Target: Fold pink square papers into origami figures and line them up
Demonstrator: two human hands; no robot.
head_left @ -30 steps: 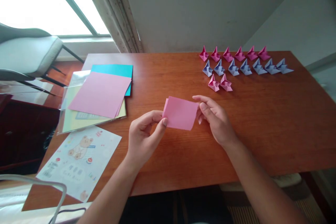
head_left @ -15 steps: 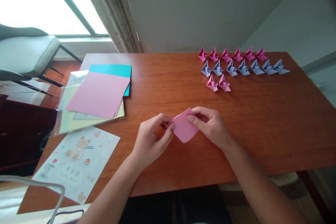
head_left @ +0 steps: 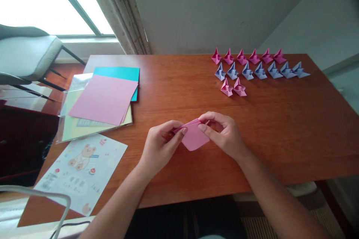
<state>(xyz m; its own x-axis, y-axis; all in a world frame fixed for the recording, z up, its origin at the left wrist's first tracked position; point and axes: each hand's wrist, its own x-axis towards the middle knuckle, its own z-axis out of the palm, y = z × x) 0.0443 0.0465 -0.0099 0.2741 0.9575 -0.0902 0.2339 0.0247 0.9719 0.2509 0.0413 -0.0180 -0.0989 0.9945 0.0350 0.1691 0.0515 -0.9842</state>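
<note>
A folded piece of pink origami paper (head_left: 195,137) is held between my two hands above the near middle of the wooden table (head_left: 174,93). My left hand (head_left: 162,143) pinches its left corner between thumb and fingers. On the other side, my right hand (head_left: 221,130) grips the upper right edge, thumb in front and fingers behind. The paper's top edge shows stacked layers slightly apart, while its lower corner looks rounded. Part of both side corners is hidden by my fingers.
Rows of folded paper figures stand at the back right: dark pink (head_left: 241,57), lavender (head_left: 247,71) and two light pink (head_left: 226,87). Pink sheets (head_left: 103,99), a teal sheet (head_left: 117,73), a plastic sleeve (head_left: 66,129) and a bear-printed sheet (head_left: 84,171) lie left. A chair (head_left: 28,56) stands beyond.
The pink paper has tipped, so its top corner no longer stands up and its upper edge lies flatter. My right fingers have shifted slightly left along that edge.
</note>
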